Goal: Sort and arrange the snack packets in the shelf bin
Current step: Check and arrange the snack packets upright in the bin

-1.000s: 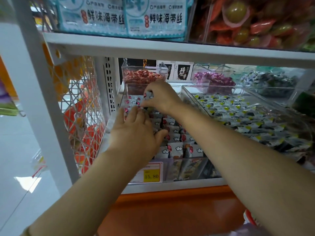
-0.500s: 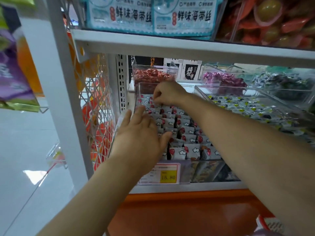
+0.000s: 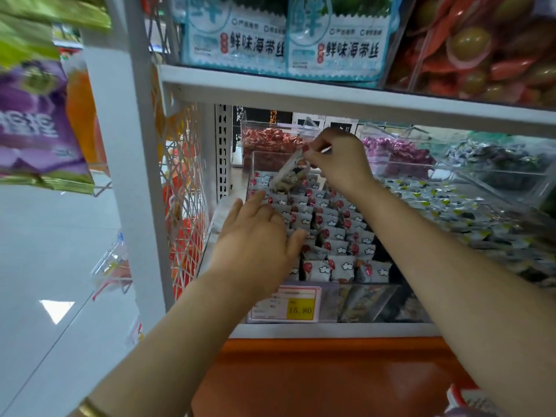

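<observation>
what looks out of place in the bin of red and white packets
One packet is out of the rows: the right hand pinches it, tilted, above the back of the bin. Its darker print seems unlike the red-and-white packets below.

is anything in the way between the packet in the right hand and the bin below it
Nothing visible. The packet pinched by the right hand hangs over the back rows of the bin. The left hand lies flat nearer the front, clear of that spot.

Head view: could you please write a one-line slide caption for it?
Right hand pinches one snack packet above the rows in the bin; left hand rests on them.
</observation>
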